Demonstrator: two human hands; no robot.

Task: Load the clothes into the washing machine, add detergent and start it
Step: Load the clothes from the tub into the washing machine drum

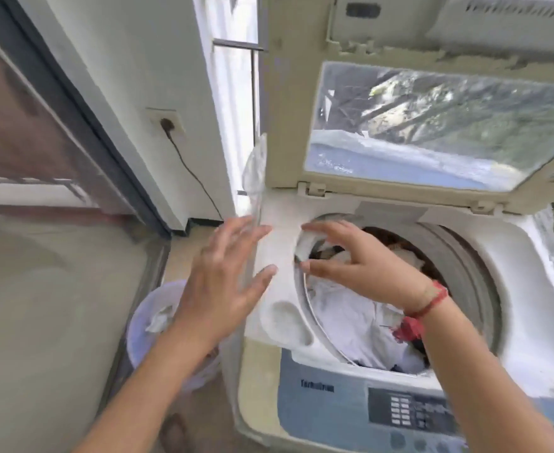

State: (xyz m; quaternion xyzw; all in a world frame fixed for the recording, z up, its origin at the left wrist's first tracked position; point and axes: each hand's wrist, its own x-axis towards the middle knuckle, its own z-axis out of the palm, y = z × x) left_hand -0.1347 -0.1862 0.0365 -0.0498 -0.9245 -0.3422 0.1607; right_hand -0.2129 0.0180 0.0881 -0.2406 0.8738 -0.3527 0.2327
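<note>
A top-loading washing machine (530,308) stands with its lid (432,125) raised. White and dark clothes (350,315) fill its drum. My right hand (350,259) hovers over the drum's left rim with fingers spread, holding nothing. My left hand (223,282) is open with straight fingers, held over the machine's left edge and above a laundry basket (145,331). The basket stands on the floor left of the machine with a little white cloth (159,322) in it. The control panel (409,413) with buttons runs along the machine's front.
A wall socket with a black plug (168,124) and cable sits on the white wall left of the machine. A glass sliding door (40,142) takes up the left side. A clear plastic piece (256,178) stands at the machine's back-left corner.
</note>
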